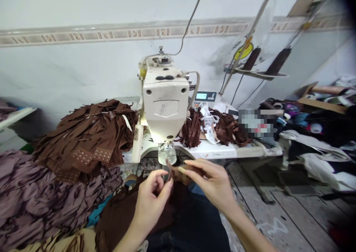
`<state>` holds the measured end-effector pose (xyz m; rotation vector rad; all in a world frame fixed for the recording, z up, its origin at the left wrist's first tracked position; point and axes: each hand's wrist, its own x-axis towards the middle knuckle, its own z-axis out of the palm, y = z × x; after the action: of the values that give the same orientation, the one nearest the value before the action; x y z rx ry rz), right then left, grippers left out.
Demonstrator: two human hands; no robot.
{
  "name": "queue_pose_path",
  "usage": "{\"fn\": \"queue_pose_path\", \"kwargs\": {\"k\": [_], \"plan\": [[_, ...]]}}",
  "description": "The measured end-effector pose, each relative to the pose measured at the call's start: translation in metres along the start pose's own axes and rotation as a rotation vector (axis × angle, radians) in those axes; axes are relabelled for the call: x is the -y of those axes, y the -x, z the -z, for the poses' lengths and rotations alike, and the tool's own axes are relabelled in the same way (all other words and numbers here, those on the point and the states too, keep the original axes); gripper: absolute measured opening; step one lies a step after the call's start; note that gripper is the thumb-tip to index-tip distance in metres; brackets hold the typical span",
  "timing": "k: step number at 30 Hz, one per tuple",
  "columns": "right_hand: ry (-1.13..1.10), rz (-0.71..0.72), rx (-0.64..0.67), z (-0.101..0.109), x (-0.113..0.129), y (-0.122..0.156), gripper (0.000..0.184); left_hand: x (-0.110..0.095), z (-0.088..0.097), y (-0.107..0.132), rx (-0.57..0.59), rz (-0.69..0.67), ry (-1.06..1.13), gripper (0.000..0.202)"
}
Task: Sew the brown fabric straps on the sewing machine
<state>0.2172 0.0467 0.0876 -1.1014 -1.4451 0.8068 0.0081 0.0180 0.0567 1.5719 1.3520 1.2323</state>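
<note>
My left hand [152,197] and my right hand [211,181] meet in front of the white sewing machine [165,109], just below its needle end. Both pinch a narrow brown fabric strap [170,170] between thumb and fingers; the left grips its lower part, the right its upper end. More brown fabric [125,215] lies over my lap beneath the hands.
A heap of brown strap pieces with hook tape [89,133] lies left of the machine, over a mauve fabric pile [33,196]. Brown and white straps [217,128] lie on the machine table to the right. Thread cones [278,61] stand behind; mixed clutter fills the far right.
</note>
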Motion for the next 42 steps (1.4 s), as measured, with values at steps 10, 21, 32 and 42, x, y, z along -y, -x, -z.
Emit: {"fn": "queue_pose_path", "kwargs": {"k": [10, 21, 32, 42], "plan": [[-0.046, -0.138, 0.169, -0.011, -0.025, -0.048, 0.033, -0.004, 0.000, -0.013, 0.133, 0.069, 0.020, 0.027], [0.029, -0.020, 0.071, -0.030, -0.058, -0.086, 0.020, 0.002, 0.000, -0.013, -0.132, -0.675, -0.561, 0.040], [0.123, 0.029, 0.146, -0.038, -0.058, -0.123, 0.007, -0.001, -0.018, -0.025, -0.213, -0.688, -0.784, 0.036], [0.024, -0.041, 0.064, -0.048, -0.067, -0.129, 0.009, 0.003, -0.024, -0.034, -0.170, -0.580, -0.780, 0.042]]}}
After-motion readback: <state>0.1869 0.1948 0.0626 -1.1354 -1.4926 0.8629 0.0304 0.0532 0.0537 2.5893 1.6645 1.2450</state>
